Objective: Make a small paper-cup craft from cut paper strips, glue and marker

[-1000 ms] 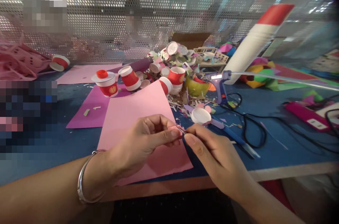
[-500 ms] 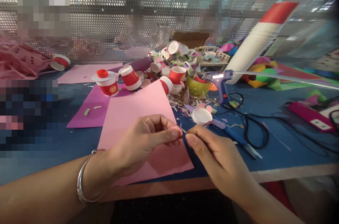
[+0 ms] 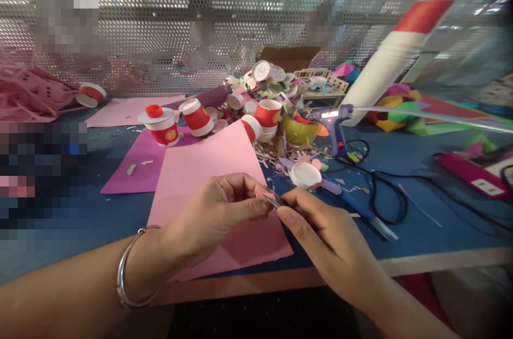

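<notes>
step in hand, by the look of it: blade work on a small pink scrap [image 3: 271,195], held in the air over the right edge of the pink sheet [image 3: 208,168]. next move, my read: called for a steady left pinch, blades lined up on the scrap's edge, tips clear of the left thumb.

scrap position: at the tips of the left thumb and forefinger, mostly hidden by them, small part poking out toward the scissors [image 3: 274,201]. blades sat right at that part; couldn't tell if they touched it.

left hand [image 3: 218,210]: thumb and forefinger pinched the scrap, other fingers curled in underneath. right hand [image 3: 324,226]: thumb and forefinger closed on the scissors, handles mostly hidden in the hand, blades pointed at the left fingertips and looked slightly parted.

around: purple sheet [image 3: 136,181] beside the pink one on the left, white scoop [image 3: 305,175] just beyond the right hand, glue gun [image 3: 336,130] farther back, cups [image 3: 196,117] behind the pink sheet, all on the blue table [image 3: 120,216].
</notes>
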`<state>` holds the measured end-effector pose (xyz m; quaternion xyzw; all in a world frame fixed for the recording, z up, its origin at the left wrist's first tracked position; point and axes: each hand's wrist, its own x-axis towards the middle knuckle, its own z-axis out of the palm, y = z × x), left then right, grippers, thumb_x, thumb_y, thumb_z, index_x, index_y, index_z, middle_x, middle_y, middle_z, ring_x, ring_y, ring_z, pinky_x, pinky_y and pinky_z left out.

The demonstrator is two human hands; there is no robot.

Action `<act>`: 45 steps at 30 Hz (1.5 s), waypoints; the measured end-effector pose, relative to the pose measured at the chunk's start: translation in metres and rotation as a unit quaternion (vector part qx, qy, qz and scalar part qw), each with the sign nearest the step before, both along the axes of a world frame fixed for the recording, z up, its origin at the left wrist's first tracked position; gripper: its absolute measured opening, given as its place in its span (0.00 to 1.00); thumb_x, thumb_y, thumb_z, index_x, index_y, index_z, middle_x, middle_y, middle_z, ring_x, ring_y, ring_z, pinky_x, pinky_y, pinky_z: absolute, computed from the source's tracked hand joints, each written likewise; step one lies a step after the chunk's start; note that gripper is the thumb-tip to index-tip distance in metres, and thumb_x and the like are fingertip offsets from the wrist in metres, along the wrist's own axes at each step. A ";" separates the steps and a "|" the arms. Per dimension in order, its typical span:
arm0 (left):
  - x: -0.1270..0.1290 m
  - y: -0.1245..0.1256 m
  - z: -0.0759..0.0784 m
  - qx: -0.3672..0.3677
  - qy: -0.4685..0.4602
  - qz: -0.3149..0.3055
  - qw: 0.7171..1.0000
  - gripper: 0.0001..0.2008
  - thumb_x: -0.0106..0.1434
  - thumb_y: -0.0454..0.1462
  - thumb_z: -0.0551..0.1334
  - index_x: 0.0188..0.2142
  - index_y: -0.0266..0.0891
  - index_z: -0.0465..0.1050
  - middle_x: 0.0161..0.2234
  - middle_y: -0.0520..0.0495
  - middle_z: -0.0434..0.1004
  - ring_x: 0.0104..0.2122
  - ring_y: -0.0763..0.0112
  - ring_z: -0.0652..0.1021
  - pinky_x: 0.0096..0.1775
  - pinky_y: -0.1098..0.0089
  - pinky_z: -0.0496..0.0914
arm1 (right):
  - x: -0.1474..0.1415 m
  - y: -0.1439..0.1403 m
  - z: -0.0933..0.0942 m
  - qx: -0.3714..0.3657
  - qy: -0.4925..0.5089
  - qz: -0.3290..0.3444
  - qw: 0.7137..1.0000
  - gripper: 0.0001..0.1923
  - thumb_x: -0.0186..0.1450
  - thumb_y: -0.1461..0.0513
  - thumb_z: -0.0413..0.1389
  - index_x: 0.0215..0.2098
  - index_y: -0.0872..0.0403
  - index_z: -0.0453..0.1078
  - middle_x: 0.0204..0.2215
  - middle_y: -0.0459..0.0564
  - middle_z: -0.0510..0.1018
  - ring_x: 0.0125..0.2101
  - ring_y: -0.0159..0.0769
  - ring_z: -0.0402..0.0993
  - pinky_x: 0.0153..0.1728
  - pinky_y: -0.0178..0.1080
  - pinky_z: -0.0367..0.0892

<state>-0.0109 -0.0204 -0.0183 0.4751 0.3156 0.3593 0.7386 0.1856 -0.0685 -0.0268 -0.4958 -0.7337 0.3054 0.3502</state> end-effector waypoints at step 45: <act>0.005 -0.008 0.001 -0.066 -0.036 -0.021 0.997 0.10 0.62 0.37 0.71 0.35 0.34 0.73 0.32 0.47 0.78 0.34 0.72 0.77 0.41 0.70 0.69 | -0.002 0.000 0.002 0.058 -0.028 0.003 0.998 0.14 0.77 0.56 0.47 0.35 0.51 0.68 0.23 0.40 0.73 0.22 0.28 0.67 0.23 0.32 0.61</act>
